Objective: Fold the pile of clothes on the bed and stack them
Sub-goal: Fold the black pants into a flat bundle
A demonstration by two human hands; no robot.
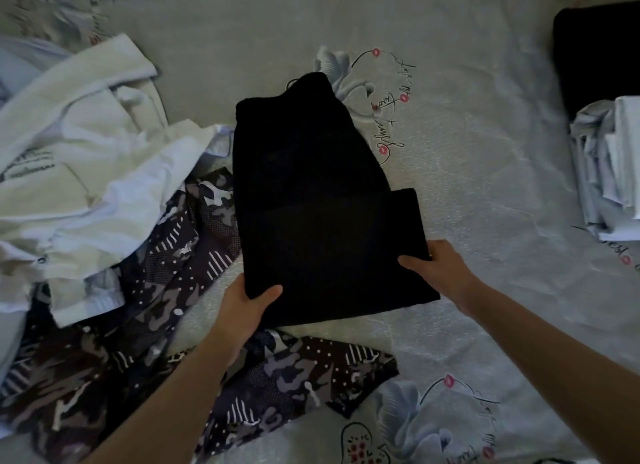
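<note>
Head view looks down on a bed covered by a pale grey sheet [467, 172] printed with flowers and script. In the middle lies a black garment [322, 204], partly folded, its near end doubled over into a thick band. The left hand [246, 307] grips the near left corner of that band, thumb on top and fingers tucked beneath the cloth. The right hand [433, 266] holds the near right edge, thumb lying over the fabric and the other fingers hidden under it. The near edge seems slightly lifted off the sheet, though the dark cloth makes that hard to judge. To the left sits the unfolded pile: a rumpled white shirt [86, 158] lies on top of a camouflage-patterned garment [166, 325], which spreads toward the near side and passes under the black garment's near left corner. At the right edge of the bed, well apart from the hands, stands a stack of folded pale clothes [609, 172], with a folded black item [599, 55] just beyond it on the far side
</note>
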